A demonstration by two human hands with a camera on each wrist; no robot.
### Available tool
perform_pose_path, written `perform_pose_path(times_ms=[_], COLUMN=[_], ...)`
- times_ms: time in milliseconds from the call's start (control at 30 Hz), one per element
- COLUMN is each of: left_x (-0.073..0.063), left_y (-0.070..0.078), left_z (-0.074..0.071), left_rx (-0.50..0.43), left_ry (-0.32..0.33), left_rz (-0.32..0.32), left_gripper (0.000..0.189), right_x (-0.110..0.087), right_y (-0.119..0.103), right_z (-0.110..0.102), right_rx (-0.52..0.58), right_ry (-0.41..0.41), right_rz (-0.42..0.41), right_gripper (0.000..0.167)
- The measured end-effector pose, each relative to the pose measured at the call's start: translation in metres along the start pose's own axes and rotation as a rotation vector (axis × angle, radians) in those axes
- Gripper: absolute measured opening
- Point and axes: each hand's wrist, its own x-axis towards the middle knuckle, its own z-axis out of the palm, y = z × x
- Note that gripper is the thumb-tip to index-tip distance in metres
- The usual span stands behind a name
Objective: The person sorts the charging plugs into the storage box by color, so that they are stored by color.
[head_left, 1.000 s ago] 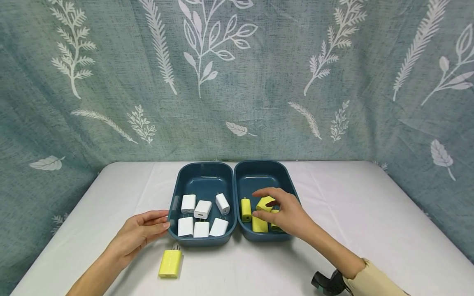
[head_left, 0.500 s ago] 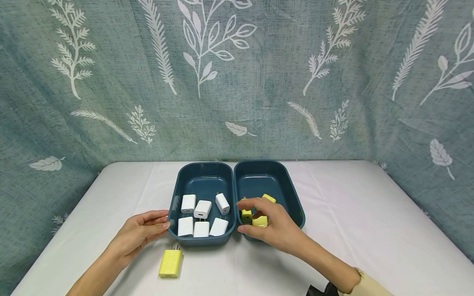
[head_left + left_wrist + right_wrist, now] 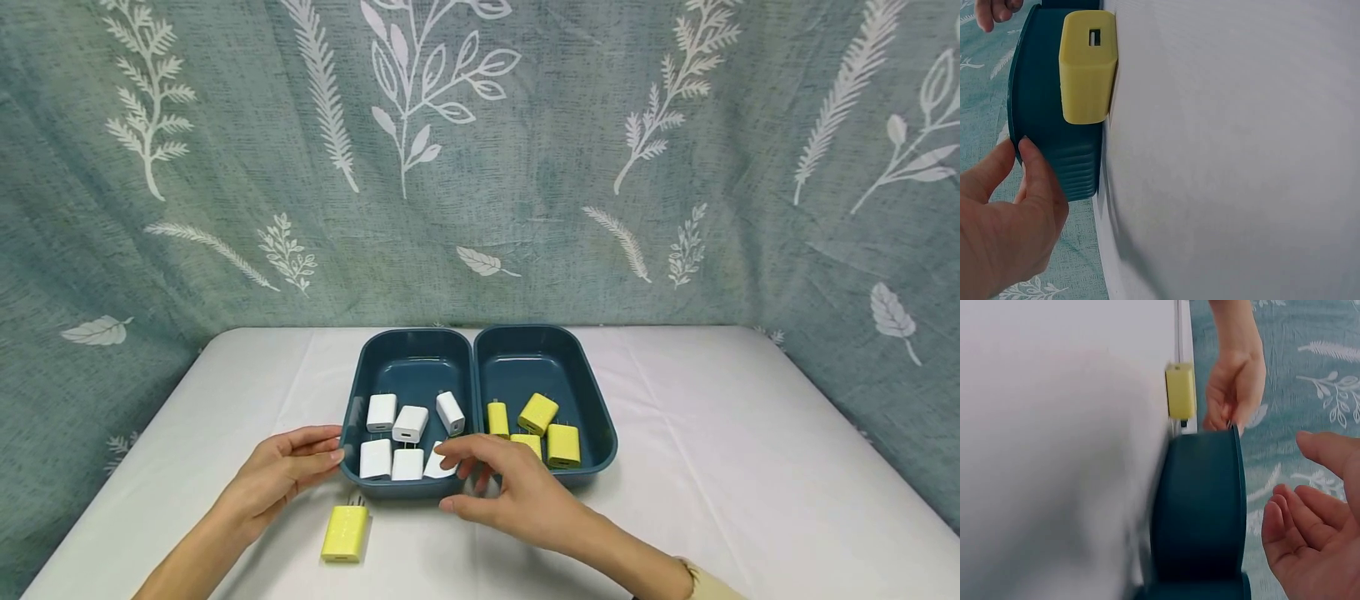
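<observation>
With thumb and fingertips, my left hand [image 3: 279,471] pinches the left rim of a dark blue plastic bin [image 3: 416,371]; the left wrist view shows this grip [image 3: 1022,219]. Several white plug chargers lie inside, among them a slim white charger [image 3: 451,413]. My right hand [image 3: 517,497] hovers over that bin's front right corner, fingers loosely bent and apart, holding nothing. It partly hides one white charger [image 3: 437,467]. A lone yellow plug charger [image 3: 345,534] lies on the table in front of the left bin, prongs pointing away.
A second dark blue bin [image 3: 525,368] stands against the first one's right side. Several yellow chargers lie in it, one of them at the front right [image 3: 563,445]. A white cloth covers the table [image 3: 675,433]; a green leaf-patterned curtain [image 3: 540,167] hangs behind.
My right hand has moved left and nearer, from above the yellow chargers in the right bin to the left bin's front corner. My left hand has stayed on the rim.
</observation>
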Motion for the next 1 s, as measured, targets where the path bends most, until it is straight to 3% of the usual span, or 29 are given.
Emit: perform_pose_path(times_ms=[267, 600, 1000], left_x=[0.000, 0.002, 0.002], left_y=[-0.003, -0.004, -0.003], left_z=[0.000, 0.002, 0.000], left_rx=[0.000, 0.008, 0.006], left_ry=[-0.001, 0.000, -0.002], left_rz=[0.008, 0.000, 0.010], left_gripper=[0.058, 0.057, 0.058], right_x=[0.005, 0.015, 0.028], right_y=[-0.001, -0.005, 0.001], right_z=[0.025, 0.051, 0.075], right_rx=[0.010, -0.141, -0.454], right_ry=[-0.150, -0.328, -0.373], right_rz=[-0.027, 0.012, -0.025], right_gripper=[0.045, 0.047, 0.062])
